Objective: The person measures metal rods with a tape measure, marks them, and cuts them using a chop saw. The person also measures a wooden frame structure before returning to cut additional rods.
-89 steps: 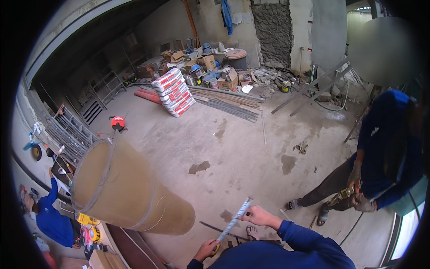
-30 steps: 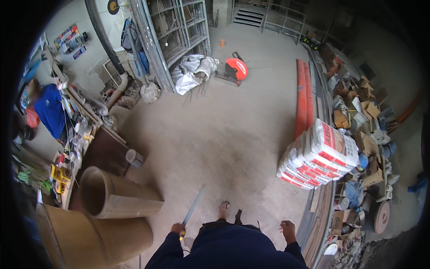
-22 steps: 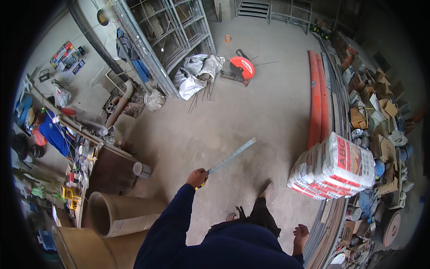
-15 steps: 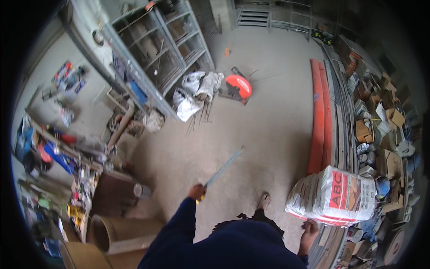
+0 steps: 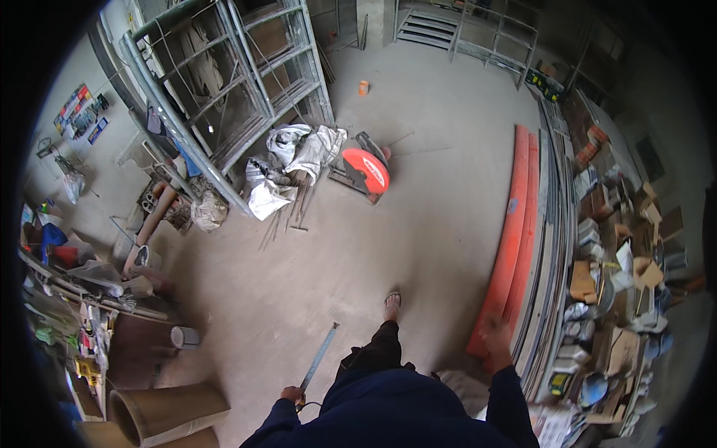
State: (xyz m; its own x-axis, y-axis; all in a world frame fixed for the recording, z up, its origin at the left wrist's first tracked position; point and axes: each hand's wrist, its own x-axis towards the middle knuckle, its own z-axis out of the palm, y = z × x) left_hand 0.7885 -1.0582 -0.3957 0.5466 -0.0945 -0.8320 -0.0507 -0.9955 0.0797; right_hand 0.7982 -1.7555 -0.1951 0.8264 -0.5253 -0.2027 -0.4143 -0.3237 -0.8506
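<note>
Our left hand (image 5: pixel 292 393) has the tape measure (image 5: pixel 319 358) at the lower edge of the view, the fingers wrapped around its case, and its pale blade slants up and away from us over the bare floor (image 5: pixel 291 276). Three seconds ago we had both hands on it; now only the left has it, lower and closer to our body than half a second ago. Our right hand (image 5: pixel 494 334) has risen from beside the stacked bags (image 5: pixel 551 424) and shows in front of the two red pipes (image 5: pixel 511 224), apart from the tape (it is so blurred that we cannot tell whether its fingers are spread or pressed together). Those bags, plain to see half a second ago, are now mostly hidden by our arm and body. The red cut-off saw (image 5: pixel 366 172) sits further left in our view than it did. As for containers, a small orange can (image 5: pixel 364 87) stands far off on the floor, and a grey bucket (image 5: pixel 184 337) is near a large tan cylinder (image 5: pixel 179 412), whose open end shows a hollow inside. White sacks (image 5: pixel 272 198) slump beside the saw, and cardboard boxes (image 5: pixel 582 282) crowd the right side, their contents too small to make out.
</note>
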